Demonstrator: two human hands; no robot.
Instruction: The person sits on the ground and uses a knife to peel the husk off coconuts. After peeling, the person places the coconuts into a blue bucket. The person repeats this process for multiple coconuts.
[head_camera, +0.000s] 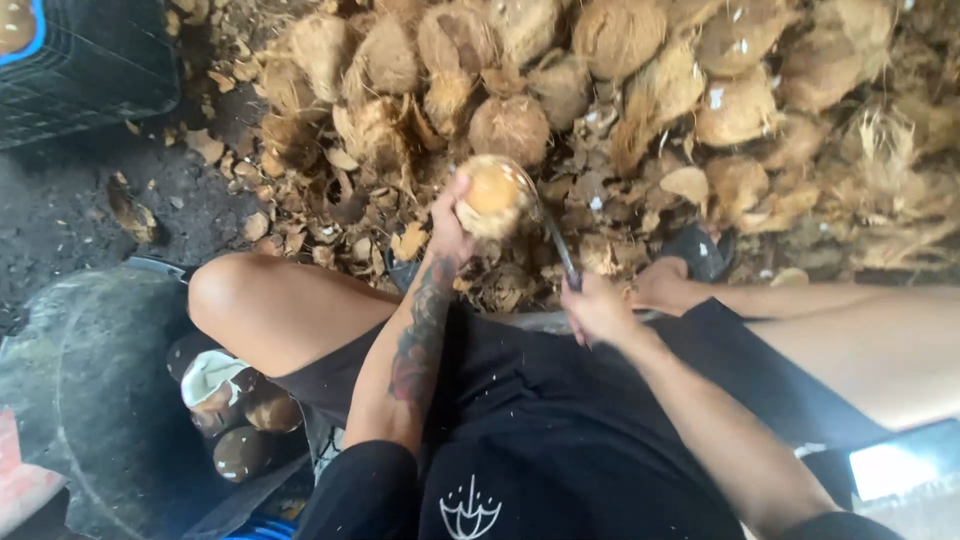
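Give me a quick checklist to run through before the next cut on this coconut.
1. Left hand grips the coconut: ok.
2. Right hand closed on the knife handle: ok.
3. Blade meets the coconut's right side: ok.
4. Left fingers clear of the blade edge: cannot tell.
5. Sandalled foot close beneath the blade: not ok.
6. Husk pile within reach ahead: ok.

Knife handle (590, 300) hidden inside the right hand (600, 310).

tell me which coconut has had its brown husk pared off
The coconut held up in the left hand: its surface is pale and smooth, with the blade from the right hand against it. The pile behind is all brown and fibrous.
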